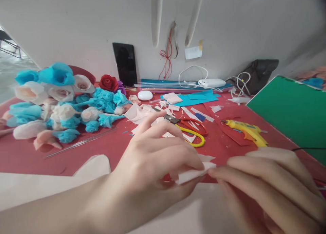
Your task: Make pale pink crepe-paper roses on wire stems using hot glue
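Note:
Both my hands meet low in the middle, over the red table [102,149]. My left hand [155,156] pinches a small piece of pale paper [193,174] between thumb and fingers, its index finger stretched out. My right hand [272,183] closes its fingertips on the other end of the same paper. A thin clear stick seems to run between the two hands, but it is hard to make out. Yellow-handled scissors [189,130] lie just beyond my left hand. A yellow glue gun [248,131] lies beyond my right hand.
A heap of blue, white and pink paper flowers [61,105] fills the left side, with a red rose [108,82] behind it. A phone [125,63] leans on the wall. Blue paper sheets [196,99], paper scraps, cables, a white charger [212,82] and a green board [292,112] lie around.

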{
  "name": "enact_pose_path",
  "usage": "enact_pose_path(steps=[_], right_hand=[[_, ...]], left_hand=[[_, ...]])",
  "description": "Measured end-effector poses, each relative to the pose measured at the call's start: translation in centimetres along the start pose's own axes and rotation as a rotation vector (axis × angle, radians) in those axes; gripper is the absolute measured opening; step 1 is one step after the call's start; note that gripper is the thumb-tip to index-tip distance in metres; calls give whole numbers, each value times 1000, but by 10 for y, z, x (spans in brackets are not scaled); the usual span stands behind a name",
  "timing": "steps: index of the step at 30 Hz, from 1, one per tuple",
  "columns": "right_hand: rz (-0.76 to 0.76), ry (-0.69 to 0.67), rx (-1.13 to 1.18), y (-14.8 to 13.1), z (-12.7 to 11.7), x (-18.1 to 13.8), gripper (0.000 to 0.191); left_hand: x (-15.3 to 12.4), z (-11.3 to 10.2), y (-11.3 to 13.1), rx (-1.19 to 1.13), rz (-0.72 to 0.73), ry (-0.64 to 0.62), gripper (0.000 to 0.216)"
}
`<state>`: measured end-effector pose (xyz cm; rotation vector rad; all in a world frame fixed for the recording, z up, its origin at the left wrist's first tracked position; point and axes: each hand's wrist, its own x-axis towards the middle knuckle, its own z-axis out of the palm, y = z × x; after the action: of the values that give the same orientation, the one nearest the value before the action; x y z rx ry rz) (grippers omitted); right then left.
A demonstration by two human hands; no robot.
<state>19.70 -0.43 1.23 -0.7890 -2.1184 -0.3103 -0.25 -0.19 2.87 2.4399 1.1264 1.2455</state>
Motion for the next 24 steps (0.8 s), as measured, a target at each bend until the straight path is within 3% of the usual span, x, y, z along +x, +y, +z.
enact_pose_path(steps=[6,14,16,19,24], right_hand=[[72,-25,62,-2,-1,2,11],[55,-70,48,0,1,1,10],[20,-116,83,1,0,2,6],[45,-200,159,4,-3,5,17],[175,-123,200,8,-4,11,15]], left_hand=[[1,-1,-1,62,62,-23,15],[-1,0,-1,72,74,-36,16],[-1,1,-3,67,67,-44,15],[1,3,-5,33,11,-45,13],[2,6,-7,-31,-58,-49,7]])
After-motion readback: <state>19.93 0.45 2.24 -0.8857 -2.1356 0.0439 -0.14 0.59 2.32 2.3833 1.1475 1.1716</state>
